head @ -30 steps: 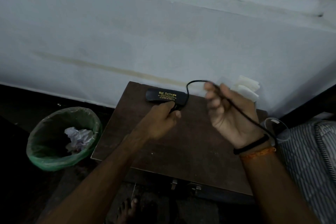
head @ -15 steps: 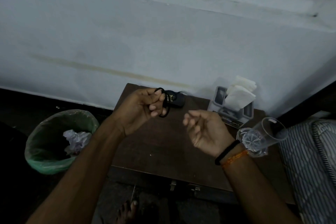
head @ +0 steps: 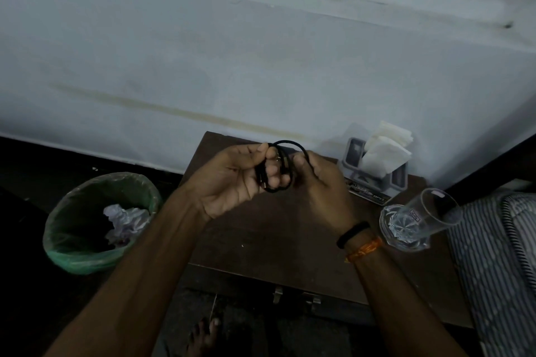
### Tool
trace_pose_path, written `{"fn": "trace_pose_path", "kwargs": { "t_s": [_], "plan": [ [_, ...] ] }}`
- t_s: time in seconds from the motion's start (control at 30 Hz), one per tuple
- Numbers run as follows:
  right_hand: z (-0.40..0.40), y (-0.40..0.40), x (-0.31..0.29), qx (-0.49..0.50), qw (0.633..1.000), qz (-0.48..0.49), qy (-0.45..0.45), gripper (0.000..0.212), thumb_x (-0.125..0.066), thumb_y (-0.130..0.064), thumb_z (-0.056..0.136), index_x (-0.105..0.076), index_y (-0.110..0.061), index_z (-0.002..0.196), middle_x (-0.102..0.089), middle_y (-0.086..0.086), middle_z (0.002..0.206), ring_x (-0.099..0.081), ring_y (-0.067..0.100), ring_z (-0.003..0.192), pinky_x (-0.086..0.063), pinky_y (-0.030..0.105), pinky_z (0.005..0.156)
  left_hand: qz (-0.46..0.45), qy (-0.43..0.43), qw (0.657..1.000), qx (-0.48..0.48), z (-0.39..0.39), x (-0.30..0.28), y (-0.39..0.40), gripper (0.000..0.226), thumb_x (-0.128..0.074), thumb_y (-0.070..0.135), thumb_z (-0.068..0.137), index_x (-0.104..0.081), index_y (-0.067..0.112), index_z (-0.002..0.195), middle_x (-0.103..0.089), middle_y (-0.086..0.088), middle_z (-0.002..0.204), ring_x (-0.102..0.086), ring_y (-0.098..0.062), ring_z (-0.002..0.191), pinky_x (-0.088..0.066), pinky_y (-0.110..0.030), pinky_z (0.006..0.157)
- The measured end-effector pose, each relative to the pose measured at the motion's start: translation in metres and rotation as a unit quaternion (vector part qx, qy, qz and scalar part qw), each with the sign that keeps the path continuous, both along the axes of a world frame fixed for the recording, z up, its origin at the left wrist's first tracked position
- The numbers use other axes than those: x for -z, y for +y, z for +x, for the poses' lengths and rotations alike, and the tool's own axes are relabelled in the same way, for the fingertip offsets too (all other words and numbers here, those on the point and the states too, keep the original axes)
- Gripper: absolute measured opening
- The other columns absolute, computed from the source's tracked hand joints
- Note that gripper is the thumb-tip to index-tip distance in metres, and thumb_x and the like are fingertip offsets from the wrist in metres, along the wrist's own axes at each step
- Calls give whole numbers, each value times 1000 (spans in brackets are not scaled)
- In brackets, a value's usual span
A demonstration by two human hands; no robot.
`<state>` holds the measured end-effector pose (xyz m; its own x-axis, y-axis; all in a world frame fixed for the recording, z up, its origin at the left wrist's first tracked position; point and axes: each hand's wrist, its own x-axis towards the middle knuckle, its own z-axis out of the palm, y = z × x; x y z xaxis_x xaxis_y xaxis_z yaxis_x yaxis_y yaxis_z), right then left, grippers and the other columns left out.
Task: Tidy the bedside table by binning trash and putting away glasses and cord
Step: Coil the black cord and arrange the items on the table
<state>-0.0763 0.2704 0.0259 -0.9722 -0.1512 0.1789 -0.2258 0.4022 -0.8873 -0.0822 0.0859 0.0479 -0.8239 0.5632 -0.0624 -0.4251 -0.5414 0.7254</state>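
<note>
Cord (head: 282, 166), coiled in black loops, held in both hands above the table (head: 278, 238).

Left hand (head: 232, 180) has a curled grip round the loops, thumb on top; right hand (head: 322, 185) pinches the coil's far side. Left of the table a green-lined bin (head: 72, 243) holds crumpled paper (head: 124, 220). At the table's right edge stand a glass (head: 420, 217) and a napkin holder (head: 377, 165).

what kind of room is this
Probably a bedroom corner: a small brown bedside table stands against a pale wall, a striped mattress lies at its right, and a green-lined bin holding crumpled paper sits on the floor at its left.
</note>
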Motion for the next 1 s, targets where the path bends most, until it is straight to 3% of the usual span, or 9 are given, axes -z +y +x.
{"fn": "trace_pose_path", "kwargs": {
  "t_s": [0.07,0.17,0.3,0.47,0.57,0.7,0.83,0.93,1.0],
  "plan": [
    [0,-1,6,3,996,88,-16,27,-37,-32,103,-60,-18,97,-65,0,68,-63,16,58,-53,39,60,15,11,1000,1,1,1,4,23,-38,12,99,-57,4,89,-71,-17,87,-72,-28,79,-56,-43,91],
    [4,-7,15,-41,952,303,-20,23,-39,-22,98,-54,-16,81,-64,6,76,-60,24,65,-52,41,67,12,29,999,-14,3,2,12,19,-37,8,101,-54,2,94,-62,-31,121,-64,-38,112,-47,-45,104],
    [11,-16,6,-118,941,314,-40,22,-36,-28,105,-53,-15,101,-56,0,72,-51,15,56,-46,36,59,-13,41,995,-93,-3,10,18,13,-42,-4,97,-53,3,97,-56,-29,133,-54,-36,127,-42,-45,108],
    [15,-11,-6,-137,933,333,-28,27,-38,-34,105,-48,-19,85,-45,-5,62,-41,8,50,-27,25,50,-115,44,970,-212,-11,23,20,22,-44,-13,94,-52,-4,113,-62,-23,128,-61,-29,120,-52,-34,98],
    [16,-6,-13,-123,940,318,11,30,-51,-36,100,-55,-18,76,-48,-6,58,-43,8,50,-29,27,51,-180,62,954,-231,-12,27,20,23,-41,-16,92,-52,2,102,-62,-21,127,-64,-25,116,-52,-35,99],
    [16,2,-24,-99,948,300,44,19,-56,-35,96,-63,-24,83,-60,-7,65,-54,9,58,-45,33,57,-254,80,931,-250,-13,32,23,21,-47,-7,94,-52,13,93,-66,-14,122,-68,-21,107,-53,-32,90],
    [11,10,-30,-51,946,301,106,13,-55,-32,97,-62,-25,88,-62,-8,73,-55,8,64,-46,32,59,-338,129,917,-168,-11,32,25,8,-46,0,96,-52,2,101,-68,-3,93,-70,-3,80,-53,-18,69],
    [4,18,-28,-1,936,310,165,16,-57,-35,96,-62,-24,85,-63,-9,77,-56,8,69,-47,29,60,-332,155,928,-63,-7,29,30,25,-37,11,104,-52,-9,105,-69,-11,80,-69,-18,64,-51,-24,58],
    [-1,22,-26,24,932,306,194,18,-57,-36,95,-63,-22,85,-63,-8,79,-57,9,69,-48,29,60,-329,167,929,-27,-4,27,32,40,-33,26,105,-56,-6,99,-67,-15,73,-63,-23,56,-47,-28,56]
  ]
}}
